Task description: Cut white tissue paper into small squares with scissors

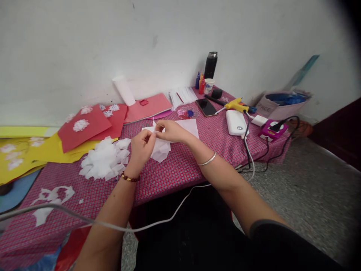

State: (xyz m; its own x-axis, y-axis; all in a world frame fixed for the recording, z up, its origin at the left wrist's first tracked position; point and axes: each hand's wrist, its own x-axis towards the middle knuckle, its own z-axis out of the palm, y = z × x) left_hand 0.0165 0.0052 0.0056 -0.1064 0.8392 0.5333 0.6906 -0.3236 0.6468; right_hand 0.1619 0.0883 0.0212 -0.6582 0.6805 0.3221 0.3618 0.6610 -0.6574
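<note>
My left hand [141,147] and my right hand [171,131] meet fingertip to fingertip over the table. Between their pinched fingers is a small piece of white tissue paper [153,123], its tip sticking up. Beneath and beside the hands lie white paper pieces [161,151], partly covered by the fingers, and a flat pale sheet [189,127]. Left of my left hand is a loose heap of crumpled white paper pieces [103,159]. A bead bracelet sits on my left wrist and a silver bangle on my right.
Red cards with paper blossoms [84,130] and yellow sheets [50,150] lie left. Right are a phone [207,107], a yellow glue gun [236,105], a white power bank [236,122] and a purple power strip [273,130]. A white cable [169,219] crosses before my body.
</note>
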